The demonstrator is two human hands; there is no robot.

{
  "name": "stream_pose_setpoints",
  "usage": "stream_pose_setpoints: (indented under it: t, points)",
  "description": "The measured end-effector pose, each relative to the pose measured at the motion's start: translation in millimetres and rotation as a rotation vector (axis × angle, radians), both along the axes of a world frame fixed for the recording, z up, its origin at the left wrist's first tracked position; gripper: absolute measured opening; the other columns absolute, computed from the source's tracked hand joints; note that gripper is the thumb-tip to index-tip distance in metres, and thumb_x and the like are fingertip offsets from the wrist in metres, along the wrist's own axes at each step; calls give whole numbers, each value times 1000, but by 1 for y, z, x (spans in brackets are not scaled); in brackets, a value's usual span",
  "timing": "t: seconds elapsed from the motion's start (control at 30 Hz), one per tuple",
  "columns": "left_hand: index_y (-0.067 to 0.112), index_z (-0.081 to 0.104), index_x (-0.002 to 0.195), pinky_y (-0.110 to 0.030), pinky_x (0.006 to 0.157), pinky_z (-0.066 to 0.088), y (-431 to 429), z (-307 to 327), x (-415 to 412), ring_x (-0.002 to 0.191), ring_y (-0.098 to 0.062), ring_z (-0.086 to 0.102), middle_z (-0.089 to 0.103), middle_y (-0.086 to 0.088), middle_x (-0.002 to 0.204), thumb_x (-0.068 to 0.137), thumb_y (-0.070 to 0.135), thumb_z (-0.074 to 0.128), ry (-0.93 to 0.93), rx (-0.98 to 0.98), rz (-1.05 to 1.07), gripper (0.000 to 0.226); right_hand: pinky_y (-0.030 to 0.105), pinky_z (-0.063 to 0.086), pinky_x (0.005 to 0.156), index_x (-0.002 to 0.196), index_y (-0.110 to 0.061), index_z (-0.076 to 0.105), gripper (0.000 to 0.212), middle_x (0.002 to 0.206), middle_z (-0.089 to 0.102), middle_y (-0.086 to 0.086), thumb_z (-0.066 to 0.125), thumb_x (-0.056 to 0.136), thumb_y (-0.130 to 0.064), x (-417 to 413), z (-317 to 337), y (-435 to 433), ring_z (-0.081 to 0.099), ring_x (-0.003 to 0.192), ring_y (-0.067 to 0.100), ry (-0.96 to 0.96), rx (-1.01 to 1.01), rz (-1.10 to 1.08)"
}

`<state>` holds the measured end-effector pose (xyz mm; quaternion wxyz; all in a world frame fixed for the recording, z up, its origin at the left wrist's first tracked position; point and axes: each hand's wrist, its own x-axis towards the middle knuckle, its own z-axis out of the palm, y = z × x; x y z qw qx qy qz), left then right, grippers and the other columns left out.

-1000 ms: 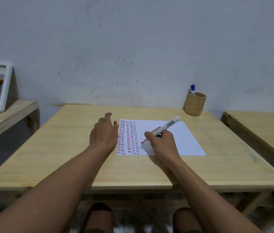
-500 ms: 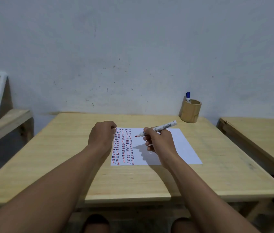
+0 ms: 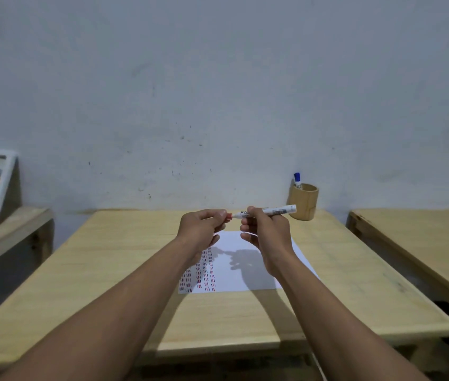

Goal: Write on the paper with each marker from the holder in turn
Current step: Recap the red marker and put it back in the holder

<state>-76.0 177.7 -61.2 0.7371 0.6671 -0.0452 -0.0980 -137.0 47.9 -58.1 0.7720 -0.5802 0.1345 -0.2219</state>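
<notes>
Your right-hand fingers [image 3: 251,213] are clamped on the white marker [image 3: 268,211], held above the bench [image 3: 108,270]; your left fingers [image 3: 222,214] pinch a small red piece, likely its cap, at the tip. The marker lies nearly level, tip pointing left. The paper [image 3: 245,259] carries columns of marks; a blue marker [image 3: 297,179] waits in the holder [image 3: 303,202], so capping and swapping likely remain.

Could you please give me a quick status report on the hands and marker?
Right hand grips red marker, raised over paper. Left hand pinches cap at its tip. Nothing obstructing.
</notes>
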Motion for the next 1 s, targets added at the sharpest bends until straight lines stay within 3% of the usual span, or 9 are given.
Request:
stream_pose_setpoints:
  t: [0.4, 0.53, 0.6, 0.7, 0.73, 0.77, 0.8, 0.87, 1.0]
  points:
    - [12, 79, 90, -29, 82, 58, -20, 17, -9, 81, -11, 68, 79, -5, 94, 92, 20, 73, -75, -43, -33, 10, 24, 56, 62, 83, -7, 72, 16, 72, 65, 5, 71, 94, -20, -5, 6, -17, 63, 65, 13, -12, 43, 4]
    - [20, 77, 76, -32, 82, 59, -32, 20, -8, 82, -18, 67, 77, -7, 90, 91, 14, 74, -209, 34, 32, 17, 24, 60, 66, 89, 1, 69, 11, 80, 69, 10, 77, 88, -7, -2, 9, -22, 69, 72, 18, 3, 275, -93]
    - [25, 78, 72, -38, 86, 61, -39, 21, -7, 81, -19, 67, 79, -8, 90, 90, 15, 74, -267, 81, 59, 21, 25, 62, 66, 109, 5, 65, 28, 85, 71, 14, 78, 85, -3, 0, 14, -22, 70, 70, 19, -8, 324, -164]
    - [29, 77, 71, -45, 89, 61, -50, 25, -4, 78, -18, 67, 80, -7, 88, 89, 19, 74, -326, 134, 75, 21, 29, 63, 71, 154, -23, 13, 93, 88, 70, 14, 74, 87, -4, 5, 14, -30, 70, 70, 19, -49, 208, -235]
    - [30, 77, 71, -46, 89, 60, -54, 28, -4, 78, -18, 67, 80, -5, 85, 89, 20, 74, -348, 150, 80, 21, 33, 63, 73, 155, -25, 15, 88, 86, 70, 12, 71, 89, -7, 4, 15, -33, 69, 67, 18, -37, 90, -240]
    - [30, 78, 72, -45, 88, 60, -57, 30, -3, 78, -18, 66, 79, -2, 83, 88, 21, 74, -374, 167, 88, 19, 36, 64, 74, 148, -22, 33, 67, 85, 70, 11, 67, 91, -11, 4, 15, -37, 69, 65, 17, -9, -48, -241]
    - [28, 79, 75, -43, 86, 60, -61, 34, -3, 77, -17, 66, 79, 0, 81, 87, 22, 75, -405, 185, 96, 14, 40, 64, 76, 132, -18, 51, 42, 85, 71, 11, 63, 93, -14, 3, 17, -40, 70, 66, 19, 43, -185, -229]
    - [23, 81, 86, -33, 78, 56, -68, 42, -1, 76, -15, 65, 78, 1, 82, 87, 25, 75, -458, 219, 103, 6, 46, 63, 77, 104, -18, 61, 13, 84, 72, 10, 58, 92, -16, 1, 18, -48, 74, 73, 24, 130, -419, -184]
    - [20, 80, 95, -23, 66, 43, -86, 54, 2, 73, -11, 61, 78, 3, 84, 89, 31, 74, -524, 266, 84, 13, 49, 62, 70, 102, -17, 55, 9, 83, 72, 8, 58, 93, -17, 3, 22, -68, 72, 67, 23, 178, -680, -195]
